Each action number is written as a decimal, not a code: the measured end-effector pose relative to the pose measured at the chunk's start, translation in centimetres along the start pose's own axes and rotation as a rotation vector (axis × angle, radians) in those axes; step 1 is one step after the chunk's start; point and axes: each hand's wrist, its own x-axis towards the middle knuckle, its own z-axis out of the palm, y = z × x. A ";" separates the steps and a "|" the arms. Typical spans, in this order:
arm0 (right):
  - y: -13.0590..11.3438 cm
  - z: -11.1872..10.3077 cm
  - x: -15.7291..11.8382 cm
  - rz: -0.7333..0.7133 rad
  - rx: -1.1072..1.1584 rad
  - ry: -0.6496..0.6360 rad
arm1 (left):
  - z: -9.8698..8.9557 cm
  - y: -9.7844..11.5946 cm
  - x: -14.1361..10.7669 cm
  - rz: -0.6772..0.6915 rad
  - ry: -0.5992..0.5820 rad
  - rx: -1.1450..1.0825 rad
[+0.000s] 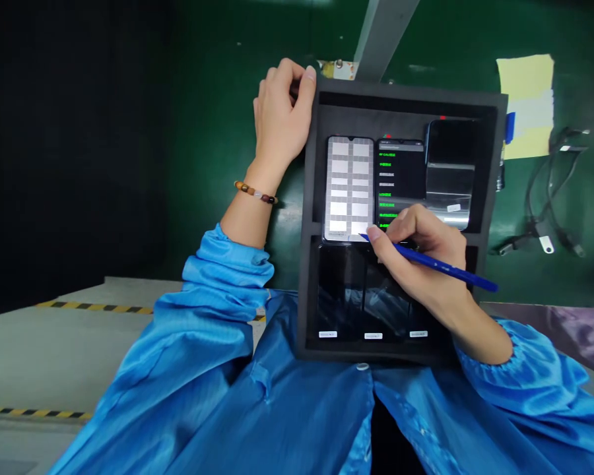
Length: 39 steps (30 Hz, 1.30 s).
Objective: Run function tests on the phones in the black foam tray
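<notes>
My right hand (420,257) is closed around a blue pen (445,268), its tip at the lower right of a phone with a white and grey grid screen (350,188). Beside that lies a phone with green text lines on black (400,173), partly hidden by my fingers. A third phone (450,171) with a dark, reflective face is at the right. All lie in a black tray (311,198), whose lower compartments hold dark items with white labels (373,336). My left hand (284,109), its fingers curled, is at the tray's upper left corner; what it grips is hidden.
On the green table (218,152), cables (549,191) and a yellow sheet (527,79) lie right of the tray. A grey metal post (383,36) rises behind it. The floor (54,349) has yellow and black striped tape.
</notes>
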 end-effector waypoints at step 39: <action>0.5 -0.9 1.2 -0.055 0.003 0.071 | -0.2 -0.8 -0.2 0.073 0.001 -0.036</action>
